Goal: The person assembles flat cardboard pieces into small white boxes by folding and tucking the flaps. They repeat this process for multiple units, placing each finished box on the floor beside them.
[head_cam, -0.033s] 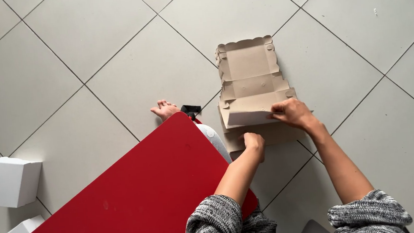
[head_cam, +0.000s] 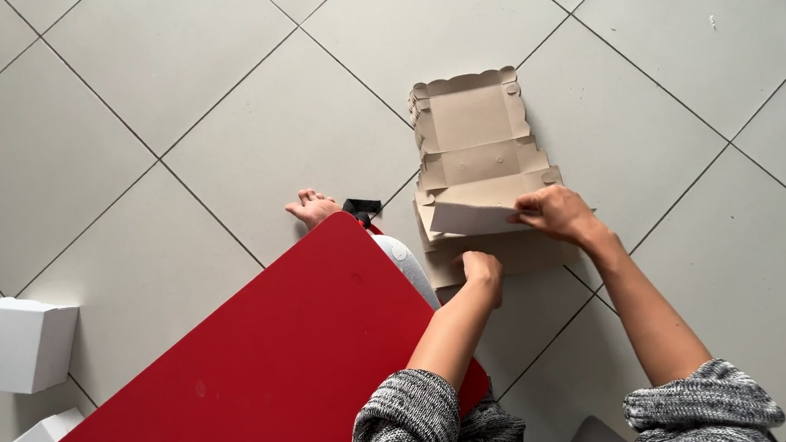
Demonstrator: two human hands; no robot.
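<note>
Head view, looking down at the floor. The right hand (head_cam: 555,213) is closed in a pinch on the white-faced flap (head_cam: 470,216) of a flat brown cardboard box blank (head_cam: 473,133), and the flap is held raised over the middle of the blank. The left hand (head_cam: 482,268) is pressed, fingers curled, on the near panel of the blank, which lies unfolded on the tiled floor (head_cam: 214,123) just beyond the far corner of a red board (head_cam: 263,356). For a clean fold, the near panel is best kept pinned flat while the flap is turned along its scored line, not across it, so that the card is not creased askew. A bare foot (head_cam: 311,207) shows at the board's far edge. A finished white box (head_cam: 23,344) stands well apart at the left, with more white card below it at the frame's corner.
</note>
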